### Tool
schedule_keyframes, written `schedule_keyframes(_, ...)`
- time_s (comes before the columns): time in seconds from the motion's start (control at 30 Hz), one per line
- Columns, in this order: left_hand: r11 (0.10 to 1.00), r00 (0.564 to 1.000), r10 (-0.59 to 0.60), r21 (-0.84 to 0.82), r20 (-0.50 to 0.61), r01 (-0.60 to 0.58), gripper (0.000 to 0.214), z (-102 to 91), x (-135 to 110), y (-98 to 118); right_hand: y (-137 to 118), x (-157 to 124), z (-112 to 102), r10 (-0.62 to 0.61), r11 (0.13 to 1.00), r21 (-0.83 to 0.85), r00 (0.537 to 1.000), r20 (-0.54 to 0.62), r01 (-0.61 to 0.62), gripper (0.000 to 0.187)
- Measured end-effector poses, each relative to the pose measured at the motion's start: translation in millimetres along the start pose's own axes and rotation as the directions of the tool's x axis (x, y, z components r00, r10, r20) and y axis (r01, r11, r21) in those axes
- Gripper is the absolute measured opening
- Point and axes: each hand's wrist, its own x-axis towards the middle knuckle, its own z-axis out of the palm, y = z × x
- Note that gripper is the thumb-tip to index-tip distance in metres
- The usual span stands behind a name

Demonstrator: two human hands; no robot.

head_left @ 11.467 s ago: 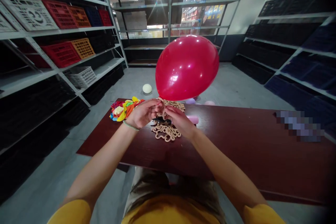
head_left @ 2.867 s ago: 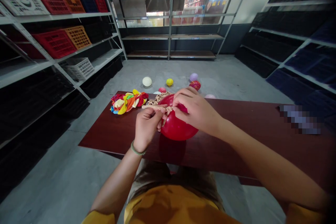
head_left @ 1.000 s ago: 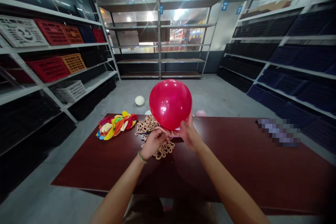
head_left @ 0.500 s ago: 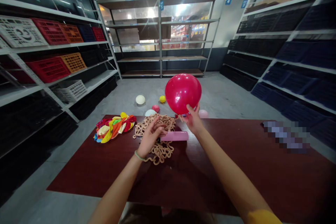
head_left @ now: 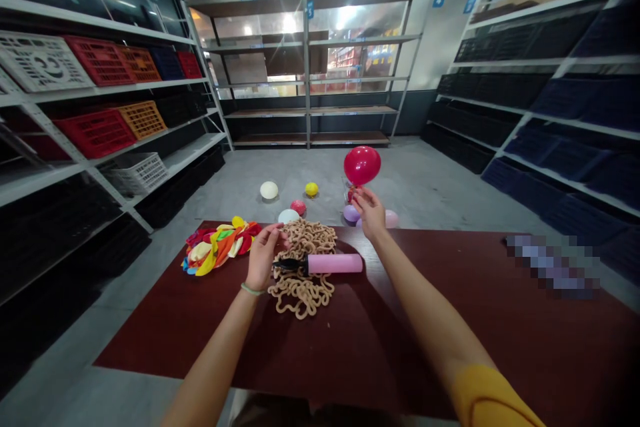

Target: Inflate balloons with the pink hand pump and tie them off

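A red inflated balloon [head_left: 362, 165] floats in the air beyond the table's far edge, just above my right hand [head_left: 369, 212], which is stretched forward with its fingers spread and nothing in it. My left hand [head_left: 262, 254] hovers over the left side of a pile of tan looped string [head_left: 302, 265] on the dark red table [head_left: 450, 333], fingers loosely curled and holding nothing. A pink hand pump [head_left: 326, 263] with a black nozzle lies across the pile. A heap of flat coloured balloons [head_left: 219, 245] lies left of my left hand.
Several small inflated balloons lie on the grey floor past the table: a white one [head_left: 269, 190], a yellow one [head_left: 311, 189], a purple one [head_left: 351, 213]. Metal shelving with plastic crates [head_left: 103, 130] lines the left; dark shelves [head_left: 550, 107] line the right.
My right hand has let go of the red balloon, which has drifted away past the table. My left hand has lowered toward the string pile.
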Motion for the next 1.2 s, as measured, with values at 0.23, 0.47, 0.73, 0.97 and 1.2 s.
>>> schedule_keyframes(0.23,0.993,0.995,0.049,0.109,-0.088,-0.039,0.040,-38.0,-4,-7,8,-64,55,0.093,0.992,-0.096,0.978,0.187,-0.076,0.036)
schedule_keyframes(0.47,0.971,0.969,0.114,0.230,-0.221,-0.062,0.037,-108.9,-20,3,43,-142,129,0.192,0.971,-0.220,0.866,0.461,-0.098,0.024)
schedule_keyframes(0.73,0.917,0.886,0.202,0.398,-0.417,-0.022,0.035,-186.0,-37,8,114,-206,202,0.233,0.939,-0.344,0.714,0.660,0.012,0.016)
schedule_keyframes(0.97,0.923,0.805,0.240,0.385,-0.543,-0.015,0.031,-197.0,-35,3,154,-222,246,0.156,0.885,-0.407,0.682,0.714,0.224,0.019)
schedule_keyframes(1.2,0.961,0.669,0.258,0.254,-0.697,-0.107,0.031,-202.1,-34,7,168,-232,248,0.112,0.838,-0.406,0.613,0.782,0.365,0.020)
